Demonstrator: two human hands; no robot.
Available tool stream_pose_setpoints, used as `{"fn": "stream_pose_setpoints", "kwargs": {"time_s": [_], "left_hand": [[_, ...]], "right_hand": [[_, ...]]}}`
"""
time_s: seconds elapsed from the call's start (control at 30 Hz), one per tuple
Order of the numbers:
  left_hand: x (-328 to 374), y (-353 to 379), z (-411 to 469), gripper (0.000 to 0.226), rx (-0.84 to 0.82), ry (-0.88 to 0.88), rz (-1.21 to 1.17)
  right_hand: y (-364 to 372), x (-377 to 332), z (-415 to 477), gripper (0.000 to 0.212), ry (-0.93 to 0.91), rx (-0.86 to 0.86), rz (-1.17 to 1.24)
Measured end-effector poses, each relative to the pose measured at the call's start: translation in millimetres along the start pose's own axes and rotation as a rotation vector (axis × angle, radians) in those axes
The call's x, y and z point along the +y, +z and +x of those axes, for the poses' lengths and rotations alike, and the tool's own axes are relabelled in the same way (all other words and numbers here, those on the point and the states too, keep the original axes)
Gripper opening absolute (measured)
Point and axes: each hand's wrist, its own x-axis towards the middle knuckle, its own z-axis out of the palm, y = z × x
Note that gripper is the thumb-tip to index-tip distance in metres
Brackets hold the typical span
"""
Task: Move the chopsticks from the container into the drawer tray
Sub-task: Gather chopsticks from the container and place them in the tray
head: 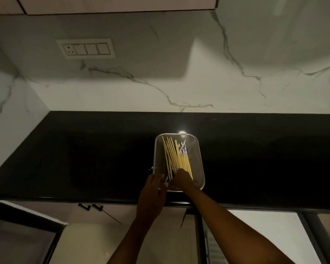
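Right hand (180, 179) curled over near ends of yellow wooden chopsticks (176, 156), grip unclear | left hand (154, 184) cupped the near-left corner of the clear rectangular plastic container (200, 161) | chopsticks lay fanned inside the container | container sat near the front edge of the black stone countertop (84, 159)

Both hands (167, 182) reaching into container (200, 159), right hand (180, 180) on chopsticks (176, 157).

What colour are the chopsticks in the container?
Pale yellow chopsticks, some with blue-patterned ends, seen in the head view.
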Motion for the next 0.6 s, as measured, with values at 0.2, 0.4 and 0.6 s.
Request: {"fn": "stream_pose_setpoints", "kwargs": {"time_s": [0.2,0.4,0.6], "left_hand": [[14,-11,25,0.012,-0.016,-0.117,-0.265],[40,-22,63,0.017,-0.166,-0.287,-0.487],[48,-36,71,0.010,-0.173,-0.412,-0.677]], "right_hand": [[-12,11,-20,0.024,-0.044,0.058,0.186],[-16,23,-67,0.014,-0.154,-0.012,0.353],[-24,20,-79,0.019,-0.260,-0.034,0.399]]}}
